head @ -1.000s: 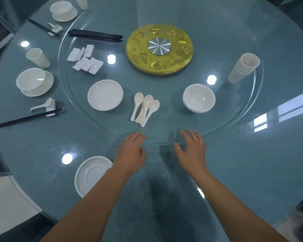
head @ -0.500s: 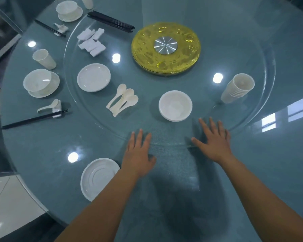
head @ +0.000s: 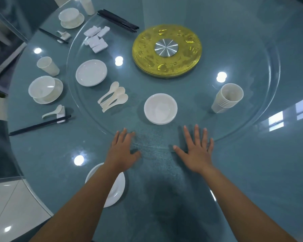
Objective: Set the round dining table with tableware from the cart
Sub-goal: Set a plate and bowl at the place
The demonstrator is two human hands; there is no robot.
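Tableware lies spread over the round glass counter point(head: 252, 172) and its clear turntable point(head: 262, 95). My left hand point(head: 120, 151) rests flat at the turntable's near rim, its fingers point(head: 123, 135) straight and close together, holding nothing. My right hand point(head: 197, 151) lies flat beside it, fingers point(head: 197, 133) straight and fanned apart, tips on the rim, also holding nothing. Just beyond and between my two hands sits a white bowl point(head: 160, 108) on the turntable, apart from my fingertips. Left of the bowl lies a bunch of white spoons point(head: 113, 97), then a white plate point(head: 91, 72), then a cluster of white rests point(head: 96, 40) and a bundle of black chopsticks point(head: 118, 20). A stack of cups point(head: 227, 98), tilted on its side, lies on the turntable to the right, well apart from my right hand. At the centre stands the gold hub point(head: 166, 51). A white saucer point(head: 118, 189) lies on the counter partly under my left forearm. At the far left, one place setting shows a bowl on a plate point(head: 45, 89), a single cup point(head: 47, 65), a spoon point(head: 52, 112) on its rest, and a chopstick pair point(head: 38, 125).
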